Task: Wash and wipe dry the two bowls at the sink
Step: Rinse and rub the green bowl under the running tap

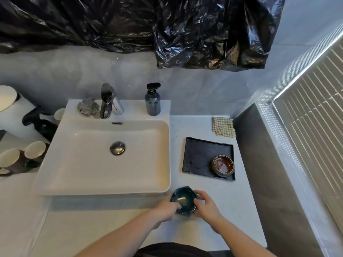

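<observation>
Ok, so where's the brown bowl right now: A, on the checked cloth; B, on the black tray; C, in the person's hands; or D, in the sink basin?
B: the brown bowl sits at the near right corner of the black tray, right of the sink, while both hands hold the dark teal bowl.

A single head-worn, wide-angle view looks forward and steeply down from the near edge of the table (204, 229), facing the back wall. The sink (104, 184) fills the middle left, the table's right edge and the blinds (311, 117) curve at right.
</observation>
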`<state>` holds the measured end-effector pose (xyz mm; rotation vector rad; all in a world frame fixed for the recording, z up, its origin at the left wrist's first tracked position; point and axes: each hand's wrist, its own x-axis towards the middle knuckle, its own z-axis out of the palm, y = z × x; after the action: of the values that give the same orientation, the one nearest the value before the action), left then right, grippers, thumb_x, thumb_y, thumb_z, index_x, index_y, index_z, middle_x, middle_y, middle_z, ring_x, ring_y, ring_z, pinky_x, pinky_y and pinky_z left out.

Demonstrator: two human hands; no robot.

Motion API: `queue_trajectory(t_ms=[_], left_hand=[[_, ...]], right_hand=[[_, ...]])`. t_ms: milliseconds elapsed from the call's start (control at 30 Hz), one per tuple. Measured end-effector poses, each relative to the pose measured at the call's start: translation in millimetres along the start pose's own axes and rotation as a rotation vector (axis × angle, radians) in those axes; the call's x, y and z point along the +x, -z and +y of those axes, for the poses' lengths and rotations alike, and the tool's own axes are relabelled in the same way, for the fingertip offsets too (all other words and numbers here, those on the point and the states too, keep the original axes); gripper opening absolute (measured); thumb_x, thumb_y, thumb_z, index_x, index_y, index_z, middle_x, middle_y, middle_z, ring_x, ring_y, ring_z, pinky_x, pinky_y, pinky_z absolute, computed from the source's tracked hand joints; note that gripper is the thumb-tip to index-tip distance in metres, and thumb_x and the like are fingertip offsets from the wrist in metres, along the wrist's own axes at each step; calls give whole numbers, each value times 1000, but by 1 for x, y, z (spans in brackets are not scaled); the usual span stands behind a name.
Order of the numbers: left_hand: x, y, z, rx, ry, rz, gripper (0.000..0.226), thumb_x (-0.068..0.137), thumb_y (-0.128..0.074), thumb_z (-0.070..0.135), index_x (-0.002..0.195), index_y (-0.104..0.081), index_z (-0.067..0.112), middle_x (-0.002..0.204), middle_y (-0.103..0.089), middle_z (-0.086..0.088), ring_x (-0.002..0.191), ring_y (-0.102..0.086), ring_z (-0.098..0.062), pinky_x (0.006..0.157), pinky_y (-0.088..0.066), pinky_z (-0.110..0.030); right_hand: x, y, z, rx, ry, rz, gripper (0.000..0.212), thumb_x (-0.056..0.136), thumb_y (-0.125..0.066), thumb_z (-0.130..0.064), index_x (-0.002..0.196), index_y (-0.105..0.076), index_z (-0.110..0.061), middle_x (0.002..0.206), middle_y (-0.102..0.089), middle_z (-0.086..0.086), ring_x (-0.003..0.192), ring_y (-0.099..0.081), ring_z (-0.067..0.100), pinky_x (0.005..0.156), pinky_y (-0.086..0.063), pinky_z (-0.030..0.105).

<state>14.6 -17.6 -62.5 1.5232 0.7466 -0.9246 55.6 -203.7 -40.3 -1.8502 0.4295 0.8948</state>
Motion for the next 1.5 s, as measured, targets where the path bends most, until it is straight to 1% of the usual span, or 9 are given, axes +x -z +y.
queue_trajectory(t_ms=[167, 333, 467, 633, 733, 800, 933, 1300, 1500], left_hand=[[-54, -2, 6, -70, -81, -44, 53, 97, -63, 18, 144, -45, 35, 129, -65, -4, 116, -69, -23, 92, -54, -36], [-121, 25, 5, -182, -212, -27, 39, 104, -61, 18, 135, -52, 40, 125, -65, -11, 103, -73, -20, 80, -58, -29], [-158, 57, -3, -225, -301, 80, 36, 103, -64, 19, 132, -56, 38, 116, -75, -9, 92, -73, -20, 74, -59, -29], [-185, 98, -11, -262, -380, 221, 32, 103, -67, 29, 132, -58, 40, 116, -75, -14, 98, -73, -24, 74, -58, -30], [-199, 126, -13, -274, -413, 304, 46, 87, -71, 44, 132, -60, 40, 111, -79, -7, 104, -75, -24, 74, -58, -29], [-202, 145, -13, -260, -441, 335, 39, 94, -71, 40, 132, -61, 38, 104, -81, -2, 101, -76, -20, 77, -58, -36], [-199, 190, -8, -224, -474, 384, 27, 108, -59, 25, 131, -61, 37, 102, -82, 0, 92, -79, -17, 74, -61, -31], [-102, 300, 43, -23, -421, 437, 19, 111, -45, 36, 121, -60, 43, 111, -73, 3, 100, -69, -17, 71, -63, -32], [-11, 322, 60, 60, -578, 507, 19, 110, -48, 42, 110, -66, 42, 103, -76, 6, 92, -70, -13, 62, -51, -26]], right_hand=[[-42, 8, 1, 104, 32, 7, 28, 103, -57, -16, 129, -58, -28, 127, -57, 5, 104, -69, 26, 68, -61, 27], [-82, 4, -17, 189, 72, -72, 26, 100, -63, -18, 123, -63, -31, 125, -62, 8, 102, -71, 34, 74, -64, 36], [-99, -21, -41, 225, 167, -139, 28, 98, -66, -13, 123, -67, -25, 121, -62, 12, 90, -69, 33, 71, -62, 36], [-101, -68, -78, 192, 237, -213, 25, 101, -61, -17, 122, -66, -29, 123, -63, 13, 90, -73, 31, 74, -63, 38], [-102, -94, -101, 168, 299, -231, 27, 99, -63, -16, 123, -66, -29, 122, -65, 9, 88, -72, 29, 76, -64, 40], [-103, -110, -118, 151, 336, -242, 28, 99, -63, -16, 124, -65, -28, 121, -66, 7, 84, -72, 27, 76, -64, 41], [-99, -144, -151, 132, 373, -236, 25, 99, -62, -14, 121, -65, -26, 117, -68, 6, 76, -71, 20, 76, -64, 41], [-8, -220, -207, 67, 300, -118, 25, 98, -61, -21, 123, -56, -22, 111, -69, 11, 80, -74, 27, 73, -64, 36], [57, -230, -223, 47, 341, -43, 22, 100, -58, -20, 120, -50, -23, 114, -64, 9, 82, -73, 26, 63, -58, 27]])
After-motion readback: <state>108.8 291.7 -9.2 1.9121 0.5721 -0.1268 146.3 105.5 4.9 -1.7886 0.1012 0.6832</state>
